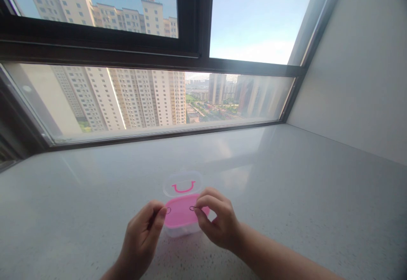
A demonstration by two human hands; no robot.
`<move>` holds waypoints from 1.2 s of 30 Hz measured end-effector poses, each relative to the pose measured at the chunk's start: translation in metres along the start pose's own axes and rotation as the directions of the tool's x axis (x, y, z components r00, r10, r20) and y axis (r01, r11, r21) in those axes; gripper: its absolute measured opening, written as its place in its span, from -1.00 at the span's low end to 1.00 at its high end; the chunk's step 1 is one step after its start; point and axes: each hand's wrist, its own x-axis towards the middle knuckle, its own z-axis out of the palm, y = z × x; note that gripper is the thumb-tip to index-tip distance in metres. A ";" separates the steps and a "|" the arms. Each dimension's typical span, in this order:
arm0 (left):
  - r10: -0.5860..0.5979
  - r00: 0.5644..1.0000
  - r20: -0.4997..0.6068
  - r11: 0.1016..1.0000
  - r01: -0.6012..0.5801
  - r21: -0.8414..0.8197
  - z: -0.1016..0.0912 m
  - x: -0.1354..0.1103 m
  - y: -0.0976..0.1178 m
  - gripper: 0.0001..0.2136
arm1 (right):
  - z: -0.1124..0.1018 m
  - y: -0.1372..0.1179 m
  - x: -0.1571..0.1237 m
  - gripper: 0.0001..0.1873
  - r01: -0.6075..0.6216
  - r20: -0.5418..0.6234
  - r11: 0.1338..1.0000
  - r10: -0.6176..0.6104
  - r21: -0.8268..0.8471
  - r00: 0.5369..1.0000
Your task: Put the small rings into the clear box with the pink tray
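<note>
My left hand (143, 233) pinches a small thin dark ring (168, 210) between thumb and index finger. Another small dark ring (191, 208) is pinched in the fingertips of my right hand (219, 218). The rings are apart, and their material is too small to make out. Both hands are over a pink tray (180, 218), which sits in the top of a clear plastic box (182, 231). Directly behind it lies the box's clear lid (184, 177), with a pink handle (183, 189). My right hand covers part of the tray's right end.
The box stands on a pale speckled windowsill (95, 203). A dark window frame (143, 57) runs along the back, with tall buildings outside the glass. On the right rises a plain white wall (359, 85).
</note>
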 end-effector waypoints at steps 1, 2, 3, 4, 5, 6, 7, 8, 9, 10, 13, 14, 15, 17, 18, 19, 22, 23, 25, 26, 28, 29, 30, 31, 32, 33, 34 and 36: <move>0.000 1.000 0.002 1.000 0.000 0.003 0.000 0.000 0.000 -0.75 | 0.000 0.000 0.000 -0.88 0.000 -0.002 1.000 0.000 -0.001 1.000; 0.001 1.000 0.004 1.000 -0.001 0.007 -0.001 0.000 0.000 -0.75 | 0.000 0.000 0.000 -0.88 0.002 -0.001 1.000 -0.002 -0.002 1.000; 0.004 1.000 0.006 1.000 -0.004 0.013 -0.001 0.000 -0.001 -0.75 | 0.000 0.000 0.000 -0.88 0.004 0.000 1.000 -0.004 -0.003 1.000; 0.008 1.000 0.010 1.000 -0.008 0.022 -0.001 0.000 -0.001 -0.75 | 0.000 0.001 0.000 -0.88 0.008 0.000 1.000 -0.008 -0.003 1.000; 0.011 1.000 0.016 0.999 -0.011 0.031 -0.001 0.000 -0.002 -0.75 | 0.000 0.001 0.000 -0.88 0.011 0.000 1.000 -0.011 -0.003 1.000; 0.013 1.000 0.022 0.999 -0.014 0.039 -0.001 0.000 -0.002 -0.75 | 0.001 0.001 0.000 -0.88 0.013 -0.001 1.000 -0.013 -0.004 1.000; 0.013 1.000 0.026 0.999 -0.014 0.044 -0.001 0.001 -0.002 -0.75 | 0.001 0.001 0.001 -0.89 0.015 -0.002 1.000 -0.015 -0.006 1.000; 0.014 1.000 0.026 0.999 -0.015 0.047 -0.001 0.001 -0.002 -0.75 | 0.001 0.001 0.001 -0.89 0.015 -0.003 1.000 -0.015 -0.008 1.000; 0.015 1.000 0.022 0.999 -0.016 0.047 -0.001 0.001 -0.002 -0.75 | 0.001 0.001 0.001 -0.89 0.015 -0.004 1.000 -0.015 -0.010 1.000; 0.017 1.000 0.013 0.999 -0.018 0.047 -0.001 0.001 -0.002 -0.75 | 0.001 0.001 0.001 -0.89 0.015 -0.005 1.000 -0.015 -0.012 1.000; 0.023 1.000 -0.018 0.999 -0.022 0.049 -0.001 0.001 0.000 -0.75 | 0.001 0.000 0.001 -0.89 0.013 -0.001 1.000 -0.013 -0.013 1.000; 0.025 0.999 -0.023 0.998 -0.023 0.050 -0.001 0.001 0.000 -0.76 | 0.001 0.000 0.001 -0.89 0.013 0.003 1.000 -0.013 -0.012 1.000; 0.025 0.999 -0.025 0.998 -0.024 0.050 -0.001 0.001 0.001 -0.76 | 0.001 0.000 0.001 -0.89 0.014 0.006 1.000 -0.013 -0.012 1.000; 0.025 0.999 -0.023 0.998 -0.024 0.050 0.000 0.001 0.001 -0.76 | 0.001 0.000 0.000 -0.89 0.017 0.009 1.000 -0.017 -0.010 1.000; 0.025 0.999 -0.023 0.998 -0.024 0.052 0.000 0.001 0.001 -0.76 | 0.001 0.000 0.000 -0.89 0.019 0.010 1.000 -0.019 -0.011 1.000; 0.024 0.999 -0.025 0.998 -0.022 0.054 0.000 0.001 0.001 -0.76 | 0.001 0.001 0.000 -0.89 0.020 0.009 1.000 -0.020 -0.011 1.000; 0.018 0.999 -0.033 0.998 -0.016 0.055 0.000 0.001 0.001 -0.76 | 0.001 0.002 0.000 -0.89 0.017 0.007 1.000 -0.017 -0.008 1.000; 0.016 0.999 -0.032 0.999 -0.014 0.052 0.000 0.001 0.000 -0.77 | 0.001 0.002 0.000 -0.89 0.014 0.007 1.000 -0.014 -0.005 1.000; 0.011 1.000 -0.022 0.999 -0.010 0.047 0.000 0.000 -0.001 -0.77 | 0.001 0.003 0.000 -0.89 0.010 0.006 1.000 -0.010 0.004 1.000; 0.008 1.000 -0.016 0.999 -0.008 0.046 0.000 0.000 -0.001 -0.77 | 0.000 0.003 0.000 -0.89 0.008 0.006 1.000 -0.008 0.007 1.000; 0.004 1.000 -0.007 0.999 -0.004 0.045 -0.001 0.000 -0.002 -0.77 | 0.000 0.003 0.000 -0.89 0.008 0.006 1.000 -0.008 0.010 1.000; 0.001 1.000 -0.005 0.999 -0.001 0.045 -0.001 0.000 -0.002 -0.77 | 0.000 0.003 0.000 -0.89 0.007 0.004 1.000 -0.007 0.010 1.000; -0.002 1.000 -0.004 0.999 0.002 0.044 -0.001 -0.001 -0.003 -0.77 | 0.000 0.003 -0.001 -0.89 0.007 0.001 1.000 -0.007 0.011 1.000; -0.006 1.000 -0.002 0.999 0.006 0.043 -0.001 -0.001 -0.003 -0.77 | 0.000 0.003 -0.001 -0.89 0.008 -0.002 1.000 -0.008 0.012 1.000; -0.009 1.000 -0.002 0.999 0.009 0.042 -0.001 -0.001 -0.003 -0.77 | 0.001 0.002 -0.001 -0.89 0.008 -0.006 1.000 -0.008 0.013 1.000; -0.012 1.000 -0.002 0.999 0.012 0.042 -0.001 -0.001 -0.004 -0.77 | 0.001 0.002 -0.001 -0.88 0.008 -0.011 1.000 -0.008 0.016 1.000; -0.014 1.000 -0.004 0.999 0.014 0.042 -0.001 -0.001 -0.004 -0.77 | 0.001 0.002 -0.002 -0.88 0.008 -0.013 1.000 -0.008 0.019 1.000; -0.015 1.000 -0.008 0.999 0.016 0.042 0.000 -0.001 -0.004 -0.78 | 0.001 0.002 -0.002 -0.87 0.007 -0.014 1.000 -0.007 0.025 1.000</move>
